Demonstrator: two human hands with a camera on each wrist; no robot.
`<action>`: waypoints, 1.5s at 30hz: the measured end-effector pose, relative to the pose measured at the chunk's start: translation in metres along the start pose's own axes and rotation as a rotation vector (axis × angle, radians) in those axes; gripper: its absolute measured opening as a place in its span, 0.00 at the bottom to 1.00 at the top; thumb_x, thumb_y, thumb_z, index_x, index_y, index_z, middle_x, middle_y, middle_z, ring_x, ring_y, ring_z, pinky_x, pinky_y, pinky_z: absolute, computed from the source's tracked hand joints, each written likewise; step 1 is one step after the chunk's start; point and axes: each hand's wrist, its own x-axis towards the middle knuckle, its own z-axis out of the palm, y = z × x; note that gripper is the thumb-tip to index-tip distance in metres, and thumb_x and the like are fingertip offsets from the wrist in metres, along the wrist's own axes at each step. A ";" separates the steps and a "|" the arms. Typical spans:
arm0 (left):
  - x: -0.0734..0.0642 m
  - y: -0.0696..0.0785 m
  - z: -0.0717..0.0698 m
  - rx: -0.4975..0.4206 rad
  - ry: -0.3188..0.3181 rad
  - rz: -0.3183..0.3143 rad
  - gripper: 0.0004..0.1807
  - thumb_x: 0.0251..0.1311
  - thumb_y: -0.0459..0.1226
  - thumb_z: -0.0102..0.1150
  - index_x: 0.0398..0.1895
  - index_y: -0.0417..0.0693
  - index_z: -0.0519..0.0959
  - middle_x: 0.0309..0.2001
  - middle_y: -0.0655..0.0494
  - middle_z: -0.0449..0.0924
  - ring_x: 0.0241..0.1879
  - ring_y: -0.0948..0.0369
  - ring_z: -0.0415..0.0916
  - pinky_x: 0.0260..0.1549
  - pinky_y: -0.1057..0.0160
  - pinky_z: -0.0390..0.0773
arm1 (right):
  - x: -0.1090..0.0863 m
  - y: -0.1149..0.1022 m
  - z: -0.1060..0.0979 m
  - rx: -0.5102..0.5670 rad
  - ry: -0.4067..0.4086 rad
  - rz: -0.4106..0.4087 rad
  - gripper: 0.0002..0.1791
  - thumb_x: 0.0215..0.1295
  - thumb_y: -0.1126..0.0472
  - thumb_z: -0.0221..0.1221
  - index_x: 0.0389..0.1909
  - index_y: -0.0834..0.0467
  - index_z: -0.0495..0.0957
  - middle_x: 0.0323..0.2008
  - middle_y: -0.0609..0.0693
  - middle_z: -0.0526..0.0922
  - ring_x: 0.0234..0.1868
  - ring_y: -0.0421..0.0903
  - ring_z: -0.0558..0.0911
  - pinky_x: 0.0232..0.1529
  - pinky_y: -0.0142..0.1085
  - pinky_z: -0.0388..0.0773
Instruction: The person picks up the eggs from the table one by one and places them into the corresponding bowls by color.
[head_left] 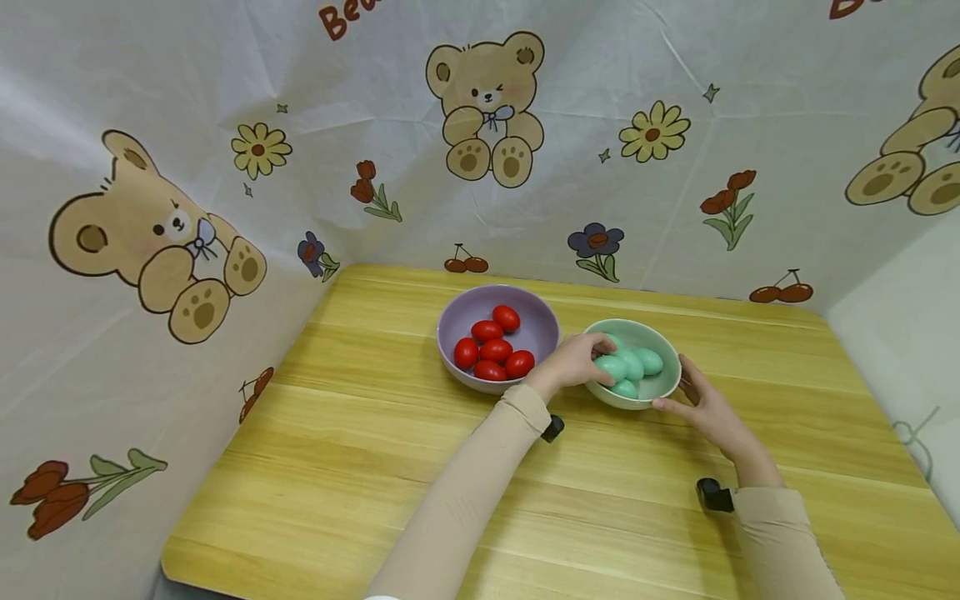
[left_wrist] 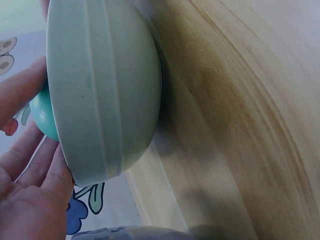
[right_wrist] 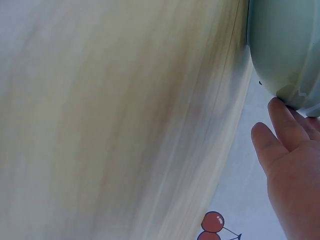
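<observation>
A light green bowl holds several mint-green eggs piled together. My left hand reaches over the bowl's left rim, thumb and fingers around a green egg among the others. In the left wrist view that egg shows between the thumb and fingers, partly hidden behind the bowl's wall. On the right side my right hand steadies the bowl, thumb at the near rim and fingers along the outer wall. The right wrist view shows its fingertips against the lower side of the bowl.
Left of the green bowl stands a larger purple bowl with several red eggs, close by my left wrist. Both bowls are on a wood-grain table. A white bear-print sheet hangs behind and to the left.
</observation>
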 end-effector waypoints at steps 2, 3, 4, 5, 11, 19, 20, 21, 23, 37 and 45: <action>0.000 -0.002 0.000 -0.011 0.002 0.006 0.27 0.48 0.34 0.69 0.54 0.42 0.74 0.51 0.56 0.75 0.50 0.65 0.70 0.47 0.76 0.67 | 0.000 0.000 0.000 0.002 -0.002 -0.001 0.52 0.62 0.58 0.60 0.72 0.60 0.31 0.70 0.64 0.42 0.67 0.65 0.46 0.58 0.61 0.52; 0.000 -0.002 0.000 -0.019 0.003 0.008 0.27 0.48 0.34 0.69 0.54 0.43 0.74 0.51 0.56 0.75 0.50 0.65 0.70 0.47 0.76 0.67 | 0.000 0.000 0.000 0.001 -0.003 -0.002 0.52 0.62 0.58 0.60 0.72 0.60 0.30 0.70 0.64 0.42 0.67 0.66 0.46 0.58 0.61 0.52; 0.000 -0.003 0.000 -0.030 0.004 0.009 0.27 0.48 0.34 0.69 0.54 0.42 0.74 0.51 0.56 0.75 0.50 0.65 0.70 0.47 0.76 0.67 | 0.000 0.000 0.000 0.000 -0.003 -0.002 0.52 0.62 0.58 0.60 0.72 0.60 0.30 0.70 0.64 0.42 0.67 0.66 0.46 0.58 0.61 0.52; -0.001 -0.003 0.000 -0.040 0.005 0.011 0.27 0.49 0.34 0.69 0.54 0.42 0.74 0.51 0.56 0.75 0.50 0.65 0.70 0.48 0.76 0.67 | 0.001 0.000 0.000 0.000 -0.002 -0.002 0.52 0.62 0.58 0.60 0.72 0.60 0.30 0.70 0.65 0.42 0.67 0.66 0.47 0.58 0.61 0.52; -0.004 -0.005 0.001 -0.075 0.019 0.036 0.26 0.51 0.34 0.67 0.55 0.41 0.73 0.52 0.57 0.74 0.52 0.66 0.69 0.50 0.76 0.66 | 0.001 0.002 0.000 -0.002 -0.002 -0.009 0.52 0.62 0.58 0.60 0.72 0.60 0.31 0.70 0.64 0.43 0.67 0.66 0.47 0.58 0.61 0.53; -0.021 -0.007 -0.006 -0.177 0.091 0.065 0.29 0.50 0.37 0.69 0.57 0.42 0.72 0.56 0.53 0.73 0.56 0.60 0.69 0.53 0.71 0.67 | 0.001 0.001 0.000 -0.007 -0.004 -0.015 0.51 0.63 0.58 0.60 0.72 0.59 0.30 0.70 0.65 0.42 0.67 0.66 0.47 0.57 0.62 0.53; -0.025 -0.008 -0.008 -0.197 0.105 0.069 0.29 0.50 0.37 0.69 0.57 0.42 0.72 0.56 0.52 0.73 0.56 0.60 0.69 0.53 0.71 0.67 | 0.001 0.001 0.000 -0.011 -0.004 -0.016 0.51 0.63 0.58 0.60 0.72 0.59 0.31 0.70 0.65 0.42 0.67 0.66 0.47 0.57 0.61 0.54; -0.029 -0.008 -0.011 -0.219 0.118 0.073 0.29 0.50 0.37 0.69 0.57 0.42 0.73 0.56 0.52 0.73 0.56 0.60 0.69 0.54 0.70 0.67 | 0.002 0.000 0.000 -0.013 -0.002 -0.018 0.51 0.63 0.58 0.60 0.72 0.60 0.31 0.70 0.65 0.42 0.67 0.66 0.48 0.56 0.61 0.54; -0.036 -0.010 -0.018 -0.258 0.141 0.085 0.29 0.50 0.37 0.69 0.57 0.42 0.73 0.55 0.53 0.73 0.57 0.60 0.69 0.54 0.69 0.67 | 0.002 -0.001 0.001 -0.014 0.002 -0.020 0.51 0.63 0.58 0.60 0.72 0.60 0.31 0.70 0.65 0.43 0.67 0.66 0.48 0.56 0.61 0.54; -0.112 -0.030 -0.071 -0.297 0.330 0.042 0.25 0.53 0.37 0.67 0.55 0.42 0.74 0.54 0.48 0.73 0.53 0.57 0.72 0.53 0.57 0.70 | 0.004 -0.005 0.003 -0.022 -0.014 0.002 0.52 0.63 0.57 0.60 0.71 0.59 0.29 0.70 0.66 0.40 0.66 0.68 0.46 0.57 0.62 0.54; -0.167 -0.057 -0.108 -0.243 0.550 0.002 0.20 0.58 0.33 0.61 0.52 0.34 0.73 0.52 0.41 0.74 0.54 0.45 0.68 0.55 0.52 0.68 | -0.004 -0.007 0.000 -0.087 -0.027 0.021 0.55 0.62 0.55 0.60 0.70 0.58 0.24 0.68 0.70 0.41 0.65 0.70 0.48 0.55 0.67 0.54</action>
